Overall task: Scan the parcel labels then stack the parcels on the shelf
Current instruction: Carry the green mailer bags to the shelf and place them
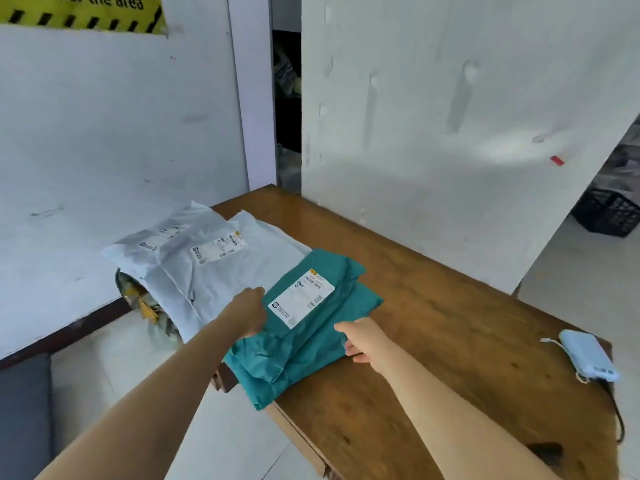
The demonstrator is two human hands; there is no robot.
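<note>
we have both hands on the teal parcel (304, 327), which lies at the near left edge of the wooden tabletop (450, 306), label (302, 298) facing up. our left hand (247, 315) grips its left side with the fingers curled under the edge, so we cannot tell just how they close; our right hand (363, 341) rests at its right side, fingers tucked against the wrap, and whether they pinch it we cannot tell either.

the parcel overhangs the tabletop corner, so a loose grip on the slick wrap could let it slide off to the floor. it also overlaps the white parcels (194, 258) behind it, and lifting carelessly could drag one over the edge. crumpling the wrap could crease the label and spoil a scan.

a pale blue power bank (588, 355) with a cable sits well apart at the right. white panels wall the space; a dark crate (606, 213) stands on the floor beyond. no scanner shows, and only a dark gap behind the panels hints at shelving.
</note>
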